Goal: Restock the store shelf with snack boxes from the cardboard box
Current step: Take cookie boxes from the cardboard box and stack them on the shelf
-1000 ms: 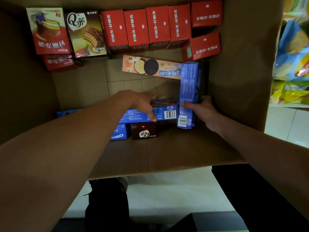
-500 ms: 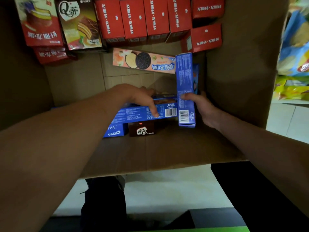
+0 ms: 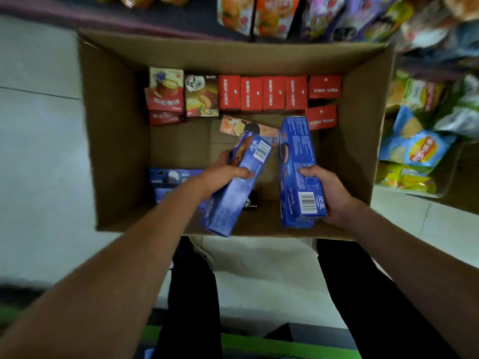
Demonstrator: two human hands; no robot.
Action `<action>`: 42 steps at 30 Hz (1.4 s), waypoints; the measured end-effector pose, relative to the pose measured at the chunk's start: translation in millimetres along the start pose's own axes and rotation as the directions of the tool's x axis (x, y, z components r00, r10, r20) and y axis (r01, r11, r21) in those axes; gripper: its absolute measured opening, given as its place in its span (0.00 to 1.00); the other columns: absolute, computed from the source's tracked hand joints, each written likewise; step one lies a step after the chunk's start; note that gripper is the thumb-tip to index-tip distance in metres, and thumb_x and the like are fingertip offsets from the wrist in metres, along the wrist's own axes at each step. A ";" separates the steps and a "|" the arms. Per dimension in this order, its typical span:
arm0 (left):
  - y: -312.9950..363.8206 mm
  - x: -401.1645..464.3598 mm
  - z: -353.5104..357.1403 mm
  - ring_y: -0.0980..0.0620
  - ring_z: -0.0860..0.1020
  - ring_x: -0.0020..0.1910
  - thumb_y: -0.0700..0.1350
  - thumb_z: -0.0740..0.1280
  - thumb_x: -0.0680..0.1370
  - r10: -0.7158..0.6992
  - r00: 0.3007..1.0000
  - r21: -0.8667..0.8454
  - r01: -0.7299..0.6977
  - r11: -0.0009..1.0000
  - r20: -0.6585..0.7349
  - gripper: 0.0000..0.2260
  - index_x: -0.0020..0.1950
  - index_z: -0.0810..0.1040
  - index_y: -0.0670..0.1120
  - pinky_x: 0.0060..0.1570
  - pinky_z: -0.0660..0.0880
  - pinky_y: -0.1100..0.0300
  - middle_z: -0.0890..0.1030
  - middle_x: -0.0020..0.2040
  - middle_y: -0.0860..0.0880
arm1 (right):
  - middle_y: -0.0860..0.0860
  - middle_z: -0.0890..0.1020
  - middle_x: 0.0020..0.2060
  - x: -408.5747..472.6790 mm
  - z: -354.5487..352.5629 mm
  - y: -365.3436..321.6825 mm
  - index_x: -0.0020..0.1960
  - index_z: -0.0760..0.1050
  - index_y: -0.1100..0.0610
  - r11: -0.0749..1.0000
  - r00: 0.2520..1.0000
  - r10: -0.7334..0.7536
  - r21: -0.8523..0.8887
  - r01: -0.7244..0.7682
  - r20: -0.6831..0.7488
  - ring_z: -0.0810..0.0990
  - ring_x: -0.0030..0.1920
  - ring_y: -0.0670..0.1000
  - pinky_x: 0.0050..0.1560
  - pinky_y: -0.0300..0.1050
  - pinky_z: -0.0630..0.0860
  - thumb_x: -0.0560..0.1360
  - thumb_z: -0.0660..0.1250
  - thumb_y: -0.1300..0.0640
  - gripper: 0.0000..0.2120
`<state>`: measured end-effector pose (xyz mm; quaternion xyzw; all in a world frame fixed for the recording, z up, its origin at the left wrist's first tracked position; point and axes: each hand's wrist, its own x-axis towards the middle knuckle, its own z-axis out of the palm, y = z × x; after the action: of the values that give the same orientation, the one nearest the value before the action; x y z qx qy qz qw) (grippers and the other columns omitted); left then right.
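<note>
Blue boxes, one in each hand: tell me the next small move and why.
Probably carry both up and forward to the shelf. The left hand grips one blue box and the right hand grips the other blue box, both already raised above the cardboard box. With both hands full, nothing more can be picked up.

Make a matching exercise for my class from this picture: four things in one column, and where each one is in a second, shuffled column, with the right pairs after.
Things
1. blue box with its barcode end far from the person
2. blue box with its barcode end near the person
3. row of red boxes
4. chip bags

Places
A. along the far wall inside the cardboard box
B. held in the right hand
C. outside the carton, on its right
D. held in the left hand

Pairs: 1-D, 2-B, 3-A, 4-C
</note>
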<state>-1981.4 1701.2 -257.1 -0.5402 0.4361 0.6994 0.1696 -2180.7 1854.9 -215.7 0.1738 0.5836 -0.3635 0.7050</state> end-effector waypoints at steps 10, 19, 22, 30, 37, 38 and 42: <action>131.7 -268.8 -28.9 0.44 0.84 0.51 0.47 0.75 0.69 0.178 0.966 -0.553 -0.252 0.794 -0.185 0.27 0.65 0.72 0.52 0.42 0.81 0.53 0.84 0.55 0.44 | 0.59 0.84 0.49 -230.3 176.1 -83.0 0.57 0.78 0.59 0.979 0.977 -0.146 -0.117 0.166 0.157 0.83 0.45 0.59 0.56 0.59 0.77 0.64 0.71 0.56 0.22; 220.5 -496.7 -11.6 0.33 0.78 0.59 0.51 0.70 0.76 0.144 0.825 -0.613 -0.511 0.602 -0.547 0.27 0.70 0.69 0.40 0.61 0.73 0.35 0.78 0.62 0.34 | 0.58 0.86 0.50 -414.9 275.5 -122.4 0.61 0.77 0.59 0.948 0.850 -0.110 -0.202 0.245 0.515 0.86 0.45 0.58 0.42 0.53 0.83 0.69 0.64 0.57 0.20; 222.2 -582.7 11.8 0.36 0.79 0.58 0.54 0.68 0.76 0.089 0.744 -0.586 -0.588 0.557 -0.662 0.25 0.67 0.74 0.39 0.62 0.74 0.39 0.79 0.61 0.34 | 0.61 0.82 0.58 -474.7 297.8 -124.7 0.66 0.75 0.59 0.869 0.776 -0.017 -0.374 0.323 0.631 0.81 0.57 0.64 0.62 0.64 0.75 0.69 0.66 0.55 0.26; 168.6 -767.7 107.9 0.37 0.78 0.61 0.58 0.68 0.74 -0.191 0.427 -0.467 -0.781 0.415 -0.884 0.28 0.67 0.75 0.41 0.65 0.72 0.40 0.82 0.59 0.39 | 0.64 0.81 0.60 -618.0 334.9 -51.8 0.68 0.73 0.62 0.645 0.549 0.394 -0.647 0.406 0.737 0.81 0.56 0.65 0.59 0.64 0.77 0.70 0.65 0.55 0.27; 102.3 -888.1 202.7 0.51 0.84 0.47 0.58 0.58 0.82 -0.353 0.228 -0.324 -0.914 0.245 -0.907 0.20 0.64 0.77 0.45 0.46 0.81 0.59 0.84 0.55 0.47 | 0.61 0.84 0.55 -709.3 341.7 55.6 0.61 0.79 0.58 0.444 0.366 0.678 -0.753 0.486 0.637 0.85 0.49 0.61 0.44 0.52 0.82 0.63 0.72 0.48 0.28; 90.9 -903.1 216.6 0.54 0.84 0.44 0.59 0.58 0.82 -0.371 0.222 -0.324 -0.915 0.241 -0.902 0.19 0.60 0.78 0.47 0.43 0.80 0.62 0.85 0.51 0.51 | 0.62 0.84 0.55 -720.5 341.3 72.8 0.61 0.79 0.59 0.434 0.349 0.701 -0.761 0.483 0.622 0.85 0.49 0.61 0.43 0.52 0.82 0.64 0.72 0.49 0.28; 43.2 -955.9 268.3 0.51 0.84 0.48 0.60 0.66 0.77 -0.506 0.206 -0.389 -0.875 0.288 -0.838 0.17 0.56 0.81 0.48 0.52 0.79 0.57 0.86 0.49 0.50 | 0.62 0.83 0.57 -760.6 333.9 135.8 0.63 0.78 0.60 0.418 0.279 0.788 -0.810 0.412 0.549 0.85 0.50 0.62 0.43 0.54 0.83 0.69 0.67 0.53 0.23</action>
<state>-1832.1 2113.3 634.8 -0.7284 0.0282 0.3198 -0.6053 -1892.4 1958.7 568.3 -0.3793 0.1082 0.0876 0.9147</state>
